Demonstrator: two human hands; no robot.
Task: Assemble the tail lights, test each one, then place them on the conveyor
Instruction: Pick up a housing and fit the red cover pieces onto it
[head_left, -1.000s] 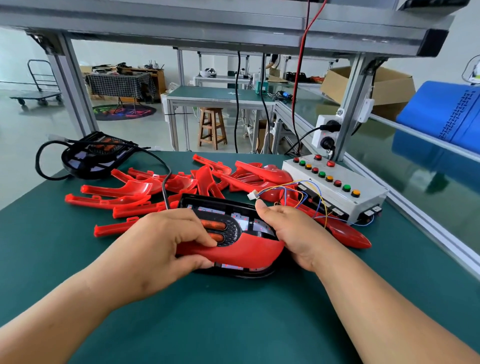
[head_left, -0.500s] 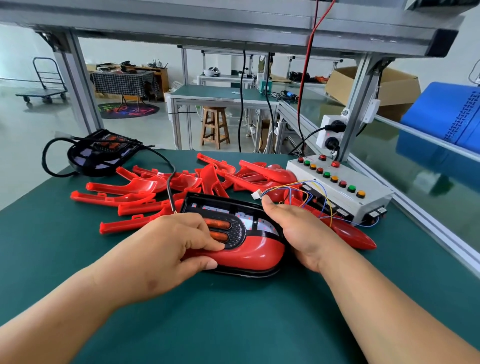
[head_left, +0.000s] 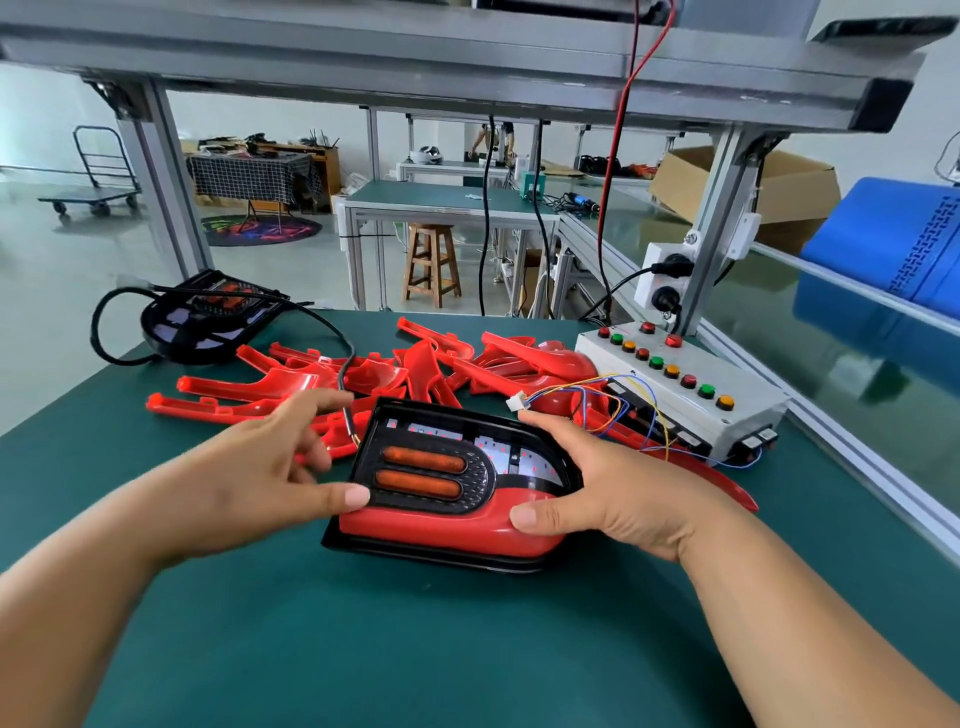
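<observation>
The tail light (head_left: 452, 519) lies flat on the desk (head_left: 415, 649). The right hand (head_left: 613, 499) grips its right end between thumb and fingers. The left hand (head_left: 249, 467) is spread, with the thumb tip at its left edge. Loose red lenses (head_left: 363, 379) lie behind it.

The tail light (head_left: 441, 525) showed glossy red plastic on a black plastic housing; the bench mat (head_left: 415, 649) looked matt green; the stool (head_left: 431, 265) at twelve o'clock was wood.

Wooden stool (head_left: 432, 265) beside far workbench (head_left: 447, 200)
</observation>
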